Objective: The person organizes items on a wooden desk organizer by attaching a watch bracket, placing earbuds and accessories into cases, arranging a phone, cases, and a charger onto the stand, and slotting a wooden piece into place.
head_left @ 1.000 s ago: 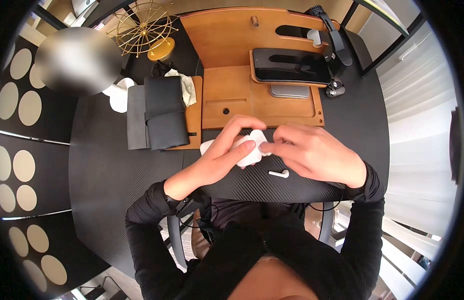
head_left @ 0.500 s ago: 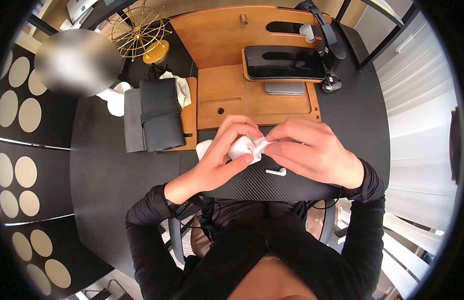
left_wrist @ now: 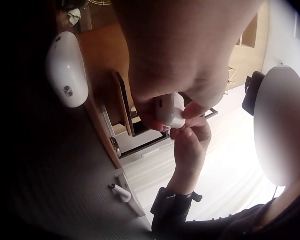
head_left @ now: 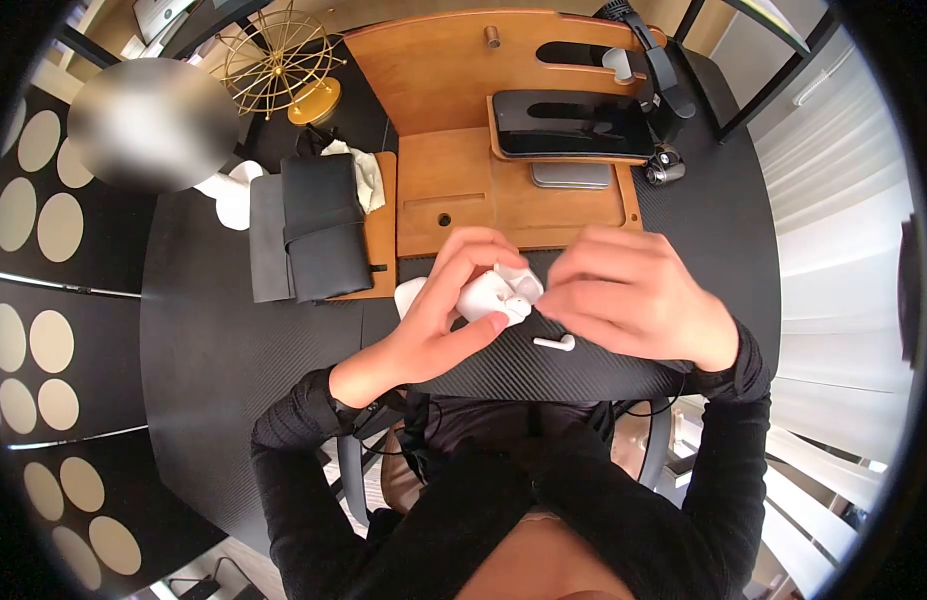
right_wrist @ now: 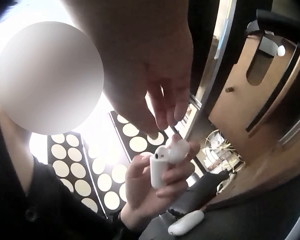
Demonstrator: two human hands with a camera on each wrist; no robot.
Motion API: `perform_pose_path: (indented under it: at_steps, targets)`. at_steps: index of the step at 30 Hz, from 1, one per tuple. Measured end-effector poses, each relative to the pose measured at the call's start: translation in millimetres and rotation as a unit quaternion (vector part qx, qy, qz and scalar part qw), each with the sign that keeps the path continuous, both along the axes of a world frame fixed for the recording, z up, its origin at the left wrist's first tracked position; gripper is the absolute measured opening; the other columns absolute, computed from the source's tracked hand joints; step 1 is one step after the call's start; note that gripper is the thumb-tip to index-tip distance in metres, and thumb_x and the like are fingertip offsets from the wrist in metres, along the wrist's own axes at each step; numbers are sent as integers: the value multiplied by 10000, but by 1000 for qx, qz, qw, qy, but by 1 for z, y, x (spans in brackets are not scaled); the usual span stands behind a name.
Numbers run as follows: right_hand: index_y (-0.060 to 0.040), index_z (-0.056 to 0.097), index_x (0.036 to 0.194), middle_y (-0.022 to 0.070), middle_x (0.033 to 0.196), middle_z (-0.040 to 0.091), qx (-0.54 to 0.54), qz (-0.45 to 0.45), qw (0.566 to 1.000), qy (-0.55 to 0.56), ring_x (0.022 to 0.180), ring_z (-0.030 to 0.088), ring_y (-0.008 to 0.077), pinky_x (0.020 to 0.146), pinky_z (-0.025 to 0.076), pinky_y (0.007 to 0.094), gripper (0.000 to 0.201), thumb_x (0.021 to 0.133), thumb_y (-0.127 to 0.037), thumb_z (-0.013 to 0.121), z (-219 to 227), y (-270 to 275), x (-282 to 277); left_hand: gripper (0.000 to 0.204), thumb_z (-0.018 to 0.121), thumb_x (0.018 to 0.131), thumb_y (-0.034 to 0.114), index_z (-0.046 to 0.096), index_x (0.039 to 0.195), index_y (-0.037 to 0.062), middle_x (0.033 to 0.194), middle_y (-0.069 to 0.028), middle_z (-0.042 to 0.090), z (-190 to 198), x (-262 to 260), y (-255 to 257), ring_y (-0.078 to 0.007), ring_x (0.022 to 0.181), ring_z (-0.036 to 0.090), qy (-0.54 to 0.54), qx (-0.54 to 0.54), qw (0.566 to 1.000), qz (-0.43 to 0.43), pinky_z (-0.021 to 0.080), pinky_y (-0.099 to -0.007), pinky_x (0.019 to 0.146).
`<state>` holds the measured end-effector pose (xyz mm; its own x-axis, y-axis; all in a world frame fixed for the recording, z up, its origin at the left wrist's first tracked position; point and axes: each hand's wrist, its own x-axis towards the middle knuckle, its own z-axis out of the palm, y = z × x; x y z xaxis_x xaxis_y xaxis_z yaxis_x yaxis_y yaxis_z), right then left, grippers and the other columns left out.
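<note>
My left hand (head_left: 429,325) grips a small white earbud case (right_wrist: 159,172) between thumb and fingers, its lid (right_wrist: 179,151) flipped up. The head of one white earbud (right_wrist: 161,152) pokes out of the case opening. Close by, at the lid side, my right hand (head_left: 634,295) hovers with bent, loose fingers; the right wrist view shows those fingertips just above the earbud and lid, holding nothing. A second white earbud (head_left: 555,342) lies on the black desk below the hands. Partly behind my left hand, another white, rounded case (left_wrist: 67,70) lies on the desk.
Beyond the hands stands a brown desk organizer (head_left: 449,180) with a tablet-like black device (head_left: 574,125) on its ledge. To the left lie a black wallet-like folder (head_left: 326,230) and a white cloth (head_left: 362,175). Headphones (head_left: 659,75) hang at the back right.
Half a second ago my right fingers pinched a white piece at the case. Now they have come off it to the right, and an earbud's head shows in the case. The loose earbud stays put.
</note>
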<state>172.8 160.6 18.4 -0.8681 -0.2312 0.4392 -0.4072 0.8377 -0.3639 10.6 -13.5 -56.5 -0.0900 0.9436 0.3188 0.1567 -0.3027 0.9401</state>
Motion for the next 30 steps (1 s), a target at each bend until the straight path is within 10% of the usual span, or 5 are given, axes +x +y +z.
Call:
perform_pose_path:
  at_steps: [4, 23, 30]
  targets:
    - [-31, 616, 882, 107, 874, 618, 106, 14, 939, -326, 874, 646, 292, 692, 539, 389, 232, 794, -219, 718, 2, -8, 12, 539, 566, 839, -27, 431, 1355, 51, 1272, -99, 359, -3, 2, 4, -224, 1229, 422, -59, -36, 997, 26, 329, -351, 1087]
    - [12, 583, 856, 152, 861, 597, 102, 26, 961, -256, 796, 650, 301, 649, 550, 396, 134, 747, -62, 609, -47, -43, 13, 582, 597, 797, -19, 462, 1360, 45, 1252, -78, 378, -16, -1, 8, -197, 1178, 452, 3, -55, 998, 31, 351, -312, 1029]
    - [-44, 595, 934, 69, 831, 544, 47, 64, 980, -185, 757, 609, 225, 575, 510, 353, 202, 738, -81, 626, 6, -19, 16, 580, 588, 771, -33, 493, 1339, 39, 1263, -78, 384, -10, -4, 7, -196, 1204, 452, 5, -60, 998, 2, 344, -317, 1046]
